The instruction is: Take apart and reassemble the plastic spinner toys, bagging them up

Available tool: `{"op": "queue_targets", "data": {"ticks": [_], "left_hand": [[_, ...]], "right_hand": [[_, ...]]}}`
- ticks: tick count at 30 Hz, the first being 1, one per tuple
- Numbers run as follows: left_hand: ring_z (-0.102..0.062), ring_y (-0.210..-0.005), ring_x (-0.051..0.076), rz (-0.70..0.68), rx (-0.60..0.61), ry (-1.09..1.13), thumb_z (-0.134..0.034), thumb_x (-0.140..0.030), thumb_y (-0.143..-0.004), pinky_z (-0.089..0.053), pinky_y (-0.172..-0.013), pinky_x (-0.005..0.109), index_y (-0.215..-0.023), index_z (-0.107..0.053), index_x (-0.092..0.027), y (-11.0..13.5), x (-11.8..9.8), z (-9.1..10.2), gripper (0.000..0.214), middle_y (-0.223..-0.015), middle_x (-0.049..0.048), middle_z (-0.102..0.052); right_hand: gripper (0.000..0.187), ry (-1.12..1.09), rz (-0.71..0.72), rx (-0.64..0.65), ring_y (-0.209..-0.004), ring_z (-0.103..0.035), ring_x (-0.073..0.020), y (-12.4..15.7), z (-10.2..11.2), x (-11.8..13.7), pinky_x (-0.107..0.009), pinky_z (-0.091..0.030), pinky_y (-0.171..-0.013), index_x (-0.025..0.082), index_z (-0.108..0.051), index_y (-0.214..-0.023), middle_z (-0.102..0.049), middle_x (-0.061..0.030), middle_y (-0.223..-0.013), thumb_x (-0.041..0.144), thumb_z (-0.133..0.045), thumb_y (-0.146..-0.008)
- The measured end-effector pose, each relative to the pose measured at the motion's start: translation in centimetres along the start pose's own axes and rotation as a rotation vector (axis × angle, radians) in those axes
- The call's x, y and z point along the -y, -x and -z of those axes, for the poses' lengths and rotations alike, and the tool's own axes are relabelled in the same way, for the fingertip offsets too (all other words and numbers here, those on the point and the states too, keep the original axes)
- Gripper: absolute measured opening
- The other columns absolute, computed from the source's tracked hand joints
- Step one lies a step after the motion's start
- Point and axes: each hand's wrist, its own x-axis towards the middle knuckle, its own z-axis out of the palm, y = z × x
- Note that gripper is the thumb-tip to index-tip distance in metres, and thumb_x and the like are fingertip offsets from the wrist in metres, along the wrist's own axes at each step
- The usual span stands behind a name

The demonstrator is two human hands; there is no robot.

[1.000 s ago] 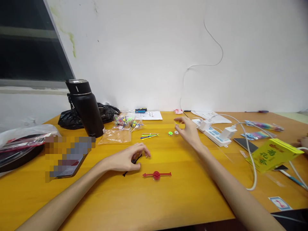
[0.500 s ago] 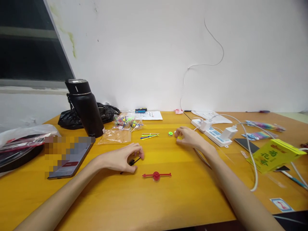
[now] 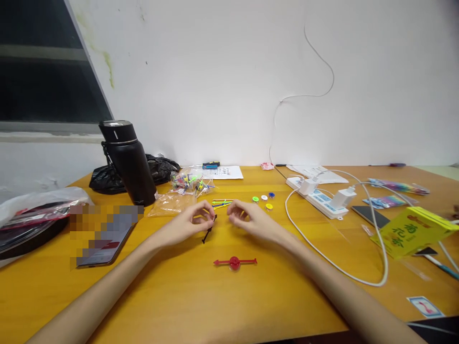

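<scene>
My left hand [image 3: 191,222] pinches a thin black plastic stick [image 3: 208,231] at its top end, and the stick hangs tilted just above the orange table [image 3: 229,296]. My right hand [image 3: 245,218] hovers close beside it with curled fingers, and whether they hold anything is hidden. A red stick with a round hub [image 3: 234,262] lies flat in front of both hands. Behind the hands lie several coloured sticks [image 3: 221,203] and small coloured discs [image 3: 264,199].
A black flask [image 3: 127,162] and clear bags of parts [image 3: 182,188] stand at the back left. A phone [image 3: 103,234] lies at the left. A power strip [image 3: 319,197] with white cables, a yellow box [image 3: 410,231] and another phone [image 3: 366,213] fill the right.
My left hand lifted the black stick and carried it up and to the right. My right hand left the small discs and drew back towards the left hand.
</scene>
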Motion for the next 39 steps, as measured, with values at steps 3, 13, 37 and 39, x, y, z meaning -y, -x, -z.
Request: {"op": "queue_targets", "data": {"ticks": [3,13,37,39], "left_hand": [[-0.057,-0.093,0.017,-0.062,-0.082,0.119,-0.068,-0.037,-0.09,-0.045,-0.086,0.031,-0.098,-0.059,-0.021,-0.6,0.6,-0.4,0.02,-0.099,0.0032,-0.058],[-0.056,-0.105,0.018,-0.139,-0.253,0.26,-0.077,-0.032,-0.083,-0.045,-0.092,0.032,-0.096,-0.058,-0.021,-0.9,0.6,-1.9,0.026,-0.102,0.0021,-0.058],[-0.048,-0.054,0.009,-0.105,0.108,0.359,-0.053,-0.046,-0.099,-0.045,-0.05,0.023,-0.093,-0.045,-0.02,0.1,-0.6,-2.6,0.028,-0.079,0.0027,-0.064],[-0.048,-0.056,0.009,-0.12,0.112,0.334,-0.053,-0.049,-0.098,-0.045,-0.051,0.022,-0.092,-0.046,-0.02,0.3,-0.7,-2.6,0.031,-0.079,0.0026,-0.061]], "right_hand": [[0.022,-0.214,-0.004,0.066,-0.073,-0.058,-0.0142,0.3,-1.8,1.4,-0.027,-0.048,-0.068,0.021,-0.06,-0.109,-0.063,-0.0008,-0.085,0.038,-0.061,-0.095],[0.047,-0.82,-0.14,0.123,-0.074,-0.066,-0.0137,0.1,-3.4,1.5,-0.028,-0.052,-0.073,0.022,-0.049,-0.117,-0.072,-0.0021,-0.085,0.045,-0.075,-0.086],[0.025,-1.261,-0.173,0.291,-0.089,-0.064,-0.0174,0.4,-2.8,2.8,-0.032,-0.043,-0.086,0.019,-0.058,-0.115,-0.063,-0.0019,-0.078,0.039,-0.058,-0.1],[0.024,-1.263,-0.172,0.3,-0.086,-0.062,-0.017,0.5,-2.9,2.8,-0.032,-0.042,-0.084,0.019,-0.058,-0.113,-0.061,-0.0008,-0.075,0.04,-0.057,-0.1]]}}
